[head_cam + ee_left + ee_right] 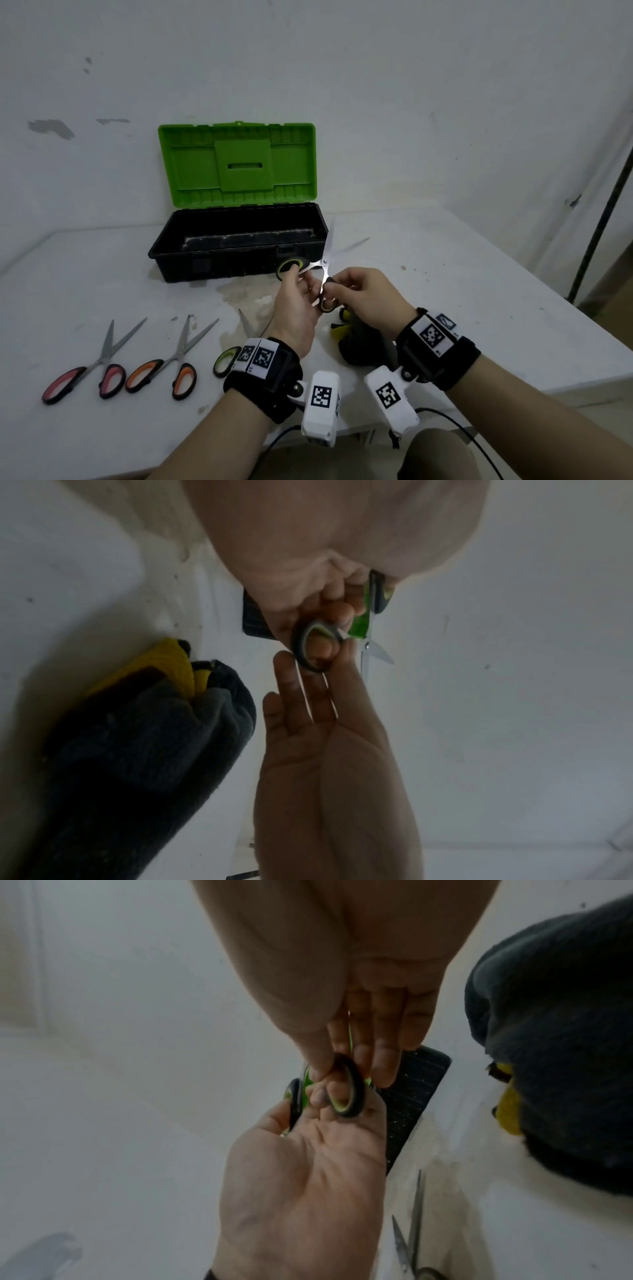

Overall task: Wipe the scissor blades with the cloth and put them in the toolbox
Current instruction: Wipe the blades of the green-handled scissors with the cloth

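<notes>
A pair of green-handled scissors (323, 265) hangs in the air in front of the toolbox, its blades spread apart. My left hand (297, 275) grips the large handle loop (371, 601). My right hand (335, 285) pinches the small loop (346, 1089) between thumb and fingers. The toolbox (191, 255) is black with its green lid (236, 164) standing open against the wall. The dark grey and yellow cloth (356, 339) lies bunched on the table under my right wrist, and neither hand touches it.
A pink-handled pair (85, 368) and an orange-handled pair (168, 361) lie spread on the white table (462, 291) at the left. Another green-handled pair (226, 359) lies partly hidden under my left wrist. The table's right edge runs diagonally, with a dark pole (603, 219) beyond it.
</notes>
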Motion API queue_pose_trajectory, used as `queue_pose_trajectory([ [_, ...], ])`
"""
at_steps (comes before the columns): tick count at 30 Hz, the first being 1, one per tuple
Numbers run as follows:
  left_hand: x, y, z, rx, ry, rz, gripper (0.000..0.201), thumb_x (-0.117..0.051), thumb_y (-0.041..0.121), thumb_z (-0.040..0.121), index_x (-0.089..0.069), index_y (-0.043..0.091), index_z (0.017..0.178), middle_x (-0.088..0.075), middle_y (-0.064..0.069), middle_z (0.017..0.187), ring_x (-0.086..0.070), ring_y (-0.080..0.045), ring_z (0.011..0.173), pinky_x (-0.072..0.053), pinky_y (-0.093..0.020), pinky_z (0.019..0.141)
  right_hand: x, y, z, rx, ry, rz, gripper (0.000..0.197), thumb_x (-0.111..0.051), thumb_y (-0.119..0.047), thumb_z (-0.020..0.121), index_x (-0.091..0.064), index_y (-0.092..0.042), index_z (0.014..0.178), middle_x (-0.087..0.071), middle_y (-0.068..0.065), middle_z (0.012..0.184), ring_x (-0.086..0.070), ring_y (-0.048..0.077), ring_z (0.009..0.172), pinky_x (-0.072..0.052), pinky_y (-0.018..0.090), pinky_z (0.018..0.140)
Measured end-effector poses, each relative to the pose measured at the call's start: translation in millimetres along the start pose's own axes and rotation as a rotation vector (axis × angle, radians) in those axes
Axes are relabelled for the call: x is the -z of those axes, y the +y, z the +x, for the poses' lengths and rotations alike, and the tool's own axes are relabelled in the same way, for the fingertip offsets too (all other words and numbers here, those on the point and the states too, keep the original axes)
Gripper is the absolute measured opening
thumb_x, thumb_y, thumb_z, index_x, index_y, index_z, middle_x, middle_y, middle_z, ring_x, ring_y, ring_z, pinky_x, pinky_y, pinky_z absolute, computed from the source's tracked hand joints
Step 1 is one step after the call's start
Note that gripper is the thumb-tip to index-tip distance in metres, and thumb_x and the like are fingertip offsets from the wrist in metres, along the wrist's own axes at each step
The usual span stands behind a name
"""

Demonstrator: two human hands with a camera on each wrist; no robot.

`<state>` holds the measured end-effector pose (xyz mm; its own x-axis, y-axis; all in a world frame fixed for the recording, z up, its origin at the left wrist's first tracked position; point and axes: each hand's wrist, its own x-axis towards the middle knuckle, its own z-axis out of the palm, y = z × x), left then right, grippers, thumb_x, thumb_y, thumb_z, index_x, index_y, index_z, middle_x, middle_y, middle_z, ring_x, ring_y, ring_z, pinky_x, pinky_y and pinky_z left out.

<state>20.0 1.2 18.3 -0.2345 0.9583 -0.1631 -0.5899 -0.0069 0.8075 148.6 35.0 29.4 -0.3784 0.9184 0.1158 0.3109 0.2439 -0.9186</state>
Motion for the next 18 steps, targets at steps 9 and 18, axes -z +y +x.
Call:
queue_pose_trajectory([
  [9, 34.4, 15.3, 8.7, -0.246, 0.045, 0.539, 0.012, -0.061, 0.020, 0.100, -0.068, 0.025, 0.109, -0.072, -0.007, 0.107, -0.071, -0.013, 0.089, -0.061, -0.032, 0.081, 9.8, 1.3, 12.6, -0.030, 0.092, -0.071, 0.013, -0.064, -0.024, 0.091, -0.072, -0.014, 0.091, -0.067, 0.005, 0.070, -0.058, 0.011, 0.056, -0.051, 0.027, 0.057],
  [18, 41.9, 21.9, 7.1, -0.145, -0.007, 0.360, 0.012, -0.072, 0.001, 0.090, -0.074, 0.011, 0.097, -0.076, -0.013, 0.096, -0.076, -0.015, 0.082, -0.061, -0.025, 0.074, -11.1, -0.5, 19.5, 0.032, 0.192, -0.105, 0.011, -0.067, -0.028, 0.087, -0.073, -0.019, 0.086, -0.071, -0.001, 0.071, -0.060, 0.010, 0.058, -0.053, 0.031, 0.061],
])
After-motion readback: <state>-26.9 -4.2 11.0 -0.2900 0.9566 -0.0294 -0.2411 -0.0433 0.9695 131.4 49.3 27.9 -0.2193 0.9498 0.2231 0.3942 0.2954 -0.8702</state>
